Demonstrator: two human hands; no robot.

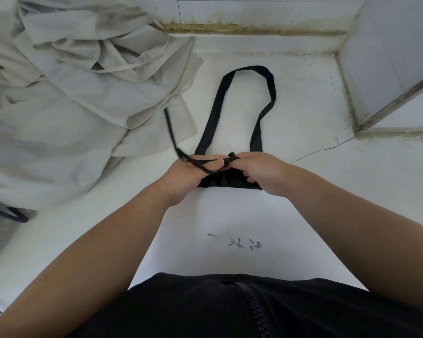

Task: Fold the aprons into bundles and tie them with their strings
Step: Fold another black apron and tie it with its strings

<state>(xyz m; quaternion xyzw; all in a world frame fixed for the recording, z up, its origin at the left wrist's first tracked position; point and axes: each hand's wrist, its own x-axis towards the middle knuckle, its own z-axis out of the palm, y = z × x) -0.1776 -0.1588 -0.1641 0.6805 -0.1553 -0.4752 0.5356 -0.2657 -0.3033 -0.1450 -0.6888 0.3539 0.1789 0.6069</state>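
**Head view: tying step on the black apron**

Bundle: black, folded small, lying on the white surface at frame centre and mostly covered by both hands. Its neck loop lies flat and unfolded, stretching away toward 12 o'clock.

Left hand: fingers curled over the bundle's 9 o'clock end. A thin black string crosses over these fingers and trails off toward 10 o'clock, blurred, its tail over the edge of the grey cloth pile.

Right hand: curled on the bundle's 3 o'clock end, fingertips pinching a small bunch of string at the top edge. Cannot tell whether that is a formed knot or a free end.

Grey pile fills the 9 to 11 o'clock area, unfolded. Tiled wall at 12 o'clock.

Judgement: folding of this apron looks done and wrapping or knotting is under way. The next move calls for keeping the bundle pressed so it does not spring open, pulling the string taut and closing the knot. The loose loop may need tucking in. The grey pile is not yet started.
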